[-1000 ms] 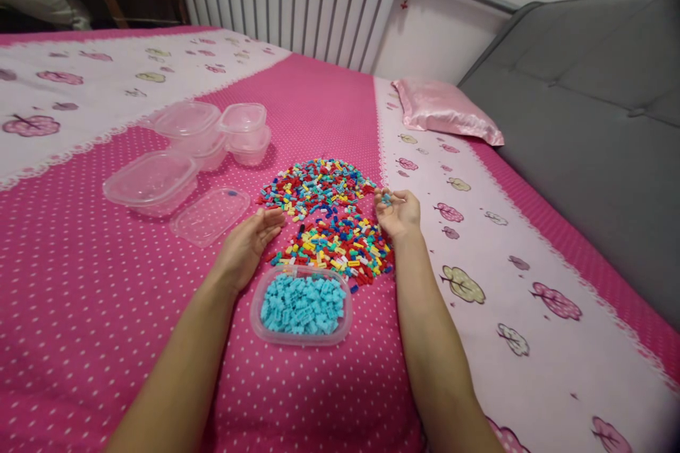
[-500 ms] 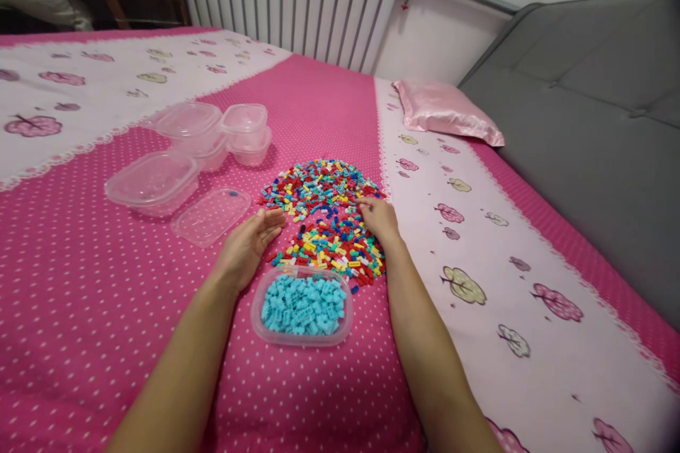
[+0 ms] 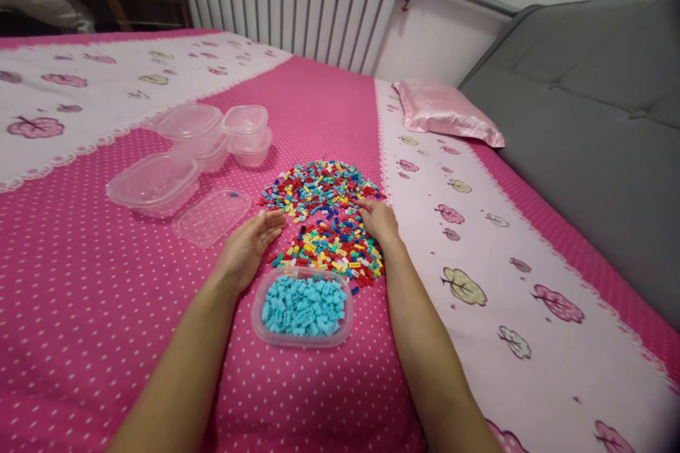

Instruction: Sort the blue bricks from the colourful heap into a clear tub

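Note:
A spread of small multicoloured building bricks (image 3: pixel 324 187) lies on the bed in two loose heaps, a far one and a nearer one. My left hand (image 3: pixel 252 241) rests at their left edge, fingers stretched out together and nothing in it. At the right edge, my right hand (image 3: pixel 378 221) touches the bricks with its fingers bent inward. Its fingertips are partly hidden, so whatever they pinch cannot be made out. Just in front of the nearer heap, between my forearms, sits a clear plastic container (image 3: pixel 256 315) filled with light blue bricks (image 3: pixel 304 306).
Left of the bricks lies a clear lid (image 3: pixel 210 218) with a small blue piece on it. Beyond it stand several lidded clear containers (image 3: pixel 154 180). A pink pillow (image 3: pixel 446 110) lies near the grey headboard (image 3: pixel 595 99). A white radiator (image 3: pixel 297 3) runs along the wall.
Almost nothing differs. The view has shifted very slightly, and both hands keep their places beside the bricks.

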Motion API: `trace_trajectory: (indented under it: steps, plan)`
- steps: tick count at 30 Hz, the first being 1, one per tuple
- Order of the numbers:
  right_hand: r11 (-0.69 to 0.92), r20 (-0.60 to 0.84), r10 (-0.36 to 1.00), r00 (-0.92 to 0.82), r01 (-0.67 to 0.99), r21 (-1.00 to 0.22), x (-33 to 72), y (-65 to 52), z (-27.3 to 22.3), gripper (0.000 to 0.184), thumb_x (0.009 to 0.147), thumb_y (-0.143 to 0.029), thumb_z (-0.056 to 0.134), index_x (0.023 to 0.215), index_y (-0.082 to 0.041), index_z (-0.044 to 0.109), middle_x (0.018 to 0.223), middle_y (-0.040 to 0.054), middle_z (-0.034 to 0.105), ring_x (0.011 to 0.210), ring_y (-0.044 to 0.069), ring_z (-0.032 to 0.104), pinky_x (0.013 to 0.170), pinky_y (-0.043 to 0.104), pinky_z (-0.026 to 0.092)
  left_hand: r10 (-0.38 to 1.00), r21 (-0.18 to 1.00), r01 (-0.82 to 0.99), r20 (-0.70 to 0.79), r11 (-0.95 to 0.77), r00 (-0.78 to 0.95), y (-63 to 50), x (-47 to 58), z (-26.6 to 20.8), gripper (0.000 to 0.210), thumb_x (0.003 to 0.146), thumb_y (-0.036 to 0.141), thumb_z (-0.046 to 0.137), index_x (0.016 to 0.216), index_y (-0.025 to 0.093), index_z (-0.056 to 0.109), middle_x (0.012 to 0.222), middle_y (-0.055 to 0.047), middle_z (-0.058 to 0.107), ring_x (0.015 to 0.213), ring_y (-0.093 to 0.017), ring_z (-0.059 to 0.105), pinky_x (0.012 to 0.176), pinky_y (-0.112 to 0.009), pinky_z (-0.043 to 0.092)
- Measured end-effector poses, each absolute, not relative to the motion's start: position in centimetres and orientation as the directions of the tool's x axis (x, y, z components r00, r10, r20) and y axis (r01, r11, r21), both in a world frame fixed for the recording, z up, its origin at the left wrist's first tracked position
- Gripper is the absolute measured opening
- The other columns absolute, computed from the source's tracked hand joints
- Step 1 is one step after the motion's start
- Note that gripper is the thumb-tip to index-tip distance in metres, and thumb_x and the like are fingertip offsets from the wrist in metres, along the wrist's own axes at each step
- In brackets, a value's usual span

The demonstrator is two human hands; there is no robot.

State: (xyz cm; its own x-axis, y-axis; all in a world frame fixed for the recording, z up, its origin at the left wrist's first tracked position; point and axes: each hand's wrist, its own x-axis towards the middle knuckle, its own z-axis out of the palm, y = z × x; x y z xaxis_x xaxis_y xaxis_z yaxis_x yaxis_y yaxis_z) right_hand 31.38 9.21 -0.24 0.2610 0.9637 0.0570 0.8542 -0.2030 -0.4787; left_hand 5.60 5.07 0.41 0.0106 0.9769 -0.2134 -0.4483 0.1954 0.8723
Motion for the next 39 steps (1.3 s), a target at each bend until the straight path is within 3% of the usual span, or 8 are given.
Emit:
trace_trajectory:
  steps: [9, 16, 21, 26, 31, 35, 37, 39]
  plan:
    - [-0.247, 0.053, 0.951, 0.306, 0.85, -0.465, 31.3, 9.4, -0.3, 0.023, 0.084, -0.029, 0.053, 0.093, -0.023, 0.073, 0.1, 0.0048, 0.073, 0.096, 0.022, 0.065, 0.084, 0.032, 0.048, 0.979, 0.874, -0.446, -0.205, 0.192, 0.019, 5.1, 5.6, 0.3, 0.029, 0.089, 0.031, 0.051, 0.083, 0.013, 0.073, 0.09, -0.009, 0.073, 0.093, -0.018, 0.065, 0.093, -0.029, 0.045]
    - [-0.146, 0.035, 0.981, 0.191, 0.842, -0.519, 31.6, 9.5, -0.4, 0.035, 0.083, -0.023, 0.054, 0.114, -0.028, 0.069, 0.11, 0.0021, 0.071, 0.1, 0.02, 0.064, 0.089, 0.031, 0.047, 0.977, 0.873, -0.447, -0.214, 0.197, 0.014, 5.0, 5.6, 0.5, 0.031, 0.09, 0.028, 0.048, 0.082, 0.012, 0.073, 0.09, -0.009, 0.073, 0.093, -0.017, 0.066, 0.091, -0.028, 0.046]
    - [-0.147, 0.001, 0.986, 0.17, 0.857, -0.494, 31.7, 9.7, -0.6, 0.033, 0.083, -0.026, 0.056, 0.114, -0.026, 0.068, 0.109, 0.0041, 0.07, 0.101, 0.022, 0.064, 0.089, 0.033, 0.047, 0.976, 0.872, -0.448, -0.218, 0.197, 0.003, 5.0, 5.7, 0.5, 0.03, 0.09, 0.028, 0.049, 0.081, 0.013, 0.073, 0.09, -0.009, 0.073, 0.093, -0.017, 0.066, 0.092, -0.028, 0.046]
    - [-0.225, -0.02, 0.967, 0.253, 0.82, -0.527, 31.6, 9.8, -0.9, 0.025, 0.081, -0.026, 0.059, 0.103, -0.022, 0.069, 0.097, 0.0035, 0.071, 0.091, 0.02, 0.065, 0.08, 0.03, 0.048, 0.978, 0.876, -0.444, -0.21, 0.19, 0.004, 5.0, 5.7, 0.4, 0.027, 0.088, 0.031, 0.053, 0.081, 0.014, 0.073, 0.09, -0.008, 0.073, 0.093, -0.018, 0.065, 0.094, -0.03, 0.045]
    - [-0.255, -0.028, 0.951, 0.308, 0.728, -0.637, 31.8, 9.9, -1.4, 0.014, 0.079, -0.029, 0.06, 0.087, -0.02, 0.068, 0.075, 0.0003, 0.069, 0.07, 0.016, 0.065, 0.068, 0.026, 0.047, 0.979, 0.877, -0.441, -0.205, 0.191, 0.017, 5.0, 5.5, 0.3, 0.027, 0.088, 0.032, 0.054, 0.081, 0.014, 0.073, 0.09, -0.009, 0.073, 0.093, -0.018, 0.065, 0.094, -0.03, 0.045]
    - [-0.232, -0.001, 0.913, 0.407, 0.519, -0.823, 31.8, 9.8, -1.0, 0.013, 0.074, -0.031, 0.066, 0.074, -0.019, 0.063, 0.066, -0.0024, 0.066, 0.064, 0.014, 0.061, 0.062, 0.023, 0.046, 0.981, 0.882, -0.436, -0.193, 0.182, 0.018, 5.0, 5.5, 0.3, 0.025, 0.086, 0.034, 0.057, 0.082, 0.014, 0.073, 0.092, -0.01, 0.072, 0.094, -0.018, 0.065, 0.094, -0.03, 0.045]
    - [-0.176, -0.041, 0.901, 0.432, 0.277, -0.945, 31.6, 9.7, -0.2, 0.015, 0.075, -0.029, 0.065, 0.068, -0.018, 0.059, 0.061, -0.0036, 0.062, 0.059, 0.012, 0.057, 0.057, 0.021, 0.045, 0.981, 0.881, -0.437, -0.195, 0.181, 0.013, 5.1, 5.5, 0.3, 0.025, 0.085, 0.034, 0.058, 0.082, 0.014, 0.073, 0.092, -0.01, 0.072, 0.095, -0.019, 0.065, 0.093, -0.03, 0.045]
    - [-0.158, -0.174, 0.906, 0.386, -0.072, -0.985, 31.3, 9.6, 0.8, 0.017, 0.081, -0.024, 0.06, 0.065, -0.018, 0.054, 0.057, -0.0042, 0.058, 0.052, 0.009, 0.052, 0.048, 0.018, 0.043, 0.98, 0.878, -0.442, -0.199, 0.183, 0.01, 5.1, 5.5, 0.2, 0.025, 0.086, 0.033, 0.057, 0.082, 0.014, 0.073, 0.092, -0.01, 0.073, 0.095, -0.019, 0.065, 0.093, -0.031, 0.045]
